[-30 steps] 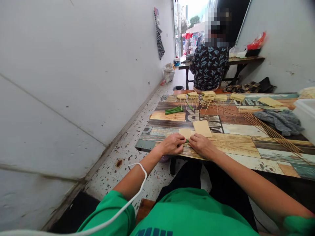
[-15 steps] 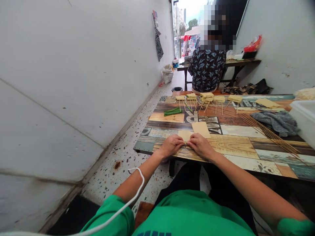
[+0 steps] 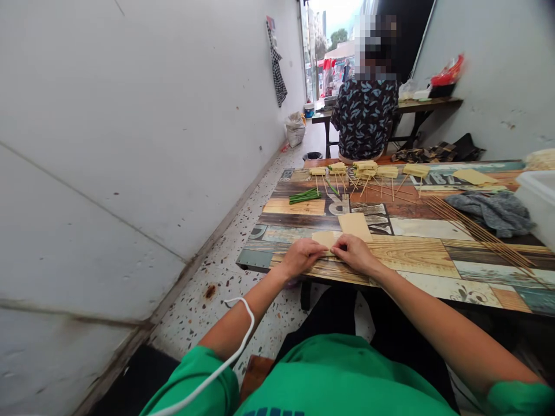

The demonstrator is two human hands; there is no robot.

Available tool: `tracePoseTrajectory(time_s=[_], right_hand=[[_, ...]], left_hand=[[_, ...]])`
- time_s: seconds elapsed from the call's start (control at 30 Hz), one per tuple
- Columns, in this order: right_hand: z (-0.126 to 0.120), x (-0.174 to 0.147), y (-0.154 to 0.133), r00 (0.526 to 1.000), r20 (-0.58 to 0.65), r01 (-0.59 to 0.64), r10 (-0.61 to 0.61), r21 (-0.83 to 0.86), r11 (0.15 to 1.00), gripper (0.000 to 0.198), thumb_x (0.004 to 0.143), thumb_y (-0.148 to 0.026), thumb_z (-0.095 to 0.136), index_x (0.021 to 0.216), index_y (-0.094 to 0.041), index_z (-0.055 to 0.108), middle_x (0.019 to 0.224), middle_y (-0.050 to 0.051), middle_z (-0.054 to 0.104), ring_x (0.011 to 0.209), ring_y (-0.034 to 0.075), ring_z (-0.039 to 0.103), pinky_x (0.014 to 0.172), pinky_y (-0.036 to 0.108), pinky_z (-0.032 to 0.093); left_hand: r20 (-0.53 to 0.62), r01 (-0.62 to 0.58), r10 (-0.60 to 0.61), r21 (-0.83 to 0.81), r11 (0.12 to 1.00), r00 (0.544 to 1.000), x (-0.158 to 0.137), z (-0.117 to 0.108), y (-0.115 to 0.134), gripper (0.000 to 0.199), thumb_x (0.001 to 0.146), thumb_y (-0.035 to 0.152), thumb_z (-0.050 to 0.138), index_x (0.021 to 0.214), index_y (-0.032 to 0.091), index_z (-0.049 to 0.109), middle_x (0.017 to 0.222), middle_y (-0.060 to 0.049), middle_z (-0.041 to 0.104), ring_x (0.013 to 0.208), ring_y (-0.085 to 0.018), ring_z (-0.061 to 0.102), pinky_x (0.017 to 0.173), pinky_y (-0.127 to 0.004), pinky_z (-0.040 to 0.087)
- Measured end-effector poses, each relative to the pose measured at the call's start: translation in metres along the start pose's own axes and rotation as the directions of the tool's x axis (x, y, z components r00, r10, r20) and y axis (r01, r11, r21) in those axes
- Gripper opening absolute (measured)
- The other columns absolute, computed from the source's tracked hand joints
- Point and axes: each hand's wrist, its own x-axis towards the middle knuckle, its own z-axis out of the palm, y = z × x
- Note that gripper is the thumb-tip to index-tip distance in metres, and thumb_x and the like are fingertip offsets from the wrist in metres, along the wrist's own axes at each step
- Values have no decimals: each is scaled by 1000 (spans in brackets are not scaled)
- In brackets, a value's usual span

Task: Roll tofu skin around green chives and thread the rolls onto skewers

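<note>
My left hand (image 3: 304, 254) and my right hand (image 3: 354, 253) are close together at the near edge of the table, fingertips pinched on the near edge of a pale yellow tofu skin sheet (image 3: 322, 238). The sheet lies flat beyond the fingers, and its near edge looks folded or rolled. What may be inside the fold is hidden by the fingers. Another tofu skin sheet (image 3: 356, 226) lies just beyond my right hand. Farther off is a small bundle of thin green stalks (image 3: 304, 196). Several skewered tofu skin rolls (image 3: 365, 168) line the far side of the table.
Long bamboo skewers (image 3: 485, 236) lie on the right, by a crumpled grey cloth (image 3: 492, 212) and a white plastic box (image 3: 540, 199). More tofu skin sheets (image 3: 474, 177) rest at the far right. A person (image 3: 366, 118) sits beyond the patterned table (image 3: 407, 254), back turned.
My right fingertips have shifted slightly along the near edge of the sheet. Both hands stay at the same spot, and the view has tilted a little.
</note>
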Motion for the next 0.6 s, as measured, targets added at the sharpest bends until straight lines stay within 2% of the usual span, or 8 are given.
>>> tracePoseTrajectory(time_s=[0.1, 0.23, 0.5, 0.6], right_hand=[[-1, 2, -3, 996, 48, -69, 69, 2, 998, 12, 80, -24, 64, 72, -16, 70, 76, 4, 69, 69, 14, 59, 63, 24, 39], [-2, 4, -3, 995, 63, -82, 81, 5, 997, 13, 80, -23, 63, 71, -16, 70, 70, 3, 69, 64, 14, 58, 60, 24, 38], [-3, 3, -2, 999, 46, -3, 5, -41, 999, 17, 79, -20, 56, 71, -16, 71, 70, 4, 70, 62, 14, 58, 58, 24, 38], [-5, 5, 1, 998, 67, 3, -2, -22, 1000, 20, 80, -15, 52, 86, -14, 72, 74, 5, 71, 65, 15, 60, 62, 24, 40]], left_hand=[[-38, -93, 95, 59, 994, 995, -3, 4, -1, 23, 96, 26, 53, 91, 22, 75, 88, -5, 72, 81, -14, 64, 76, -26, 49], [-58, -111, 118, 114, 987, 991, -4, 5, 1, 26, 97, 29, 50, 90, 20, 74, 91, -6, 68, 83, -14, 61, 75, -26, 48], [-23, -144, 152, 210, 967, 988, -1, 8, 3, 24, 95, 33, 56, 85, 18, 72, 80, -6, 69, 75, -16, 59, 74, -30, 46], [-10, -155, 162, 227, 962, 987, 1, 8, 5, 27, 97, 29, 51, 83, 18, 70, 76, -5, 68, 74, -15, 59, 74, -30, 46]])
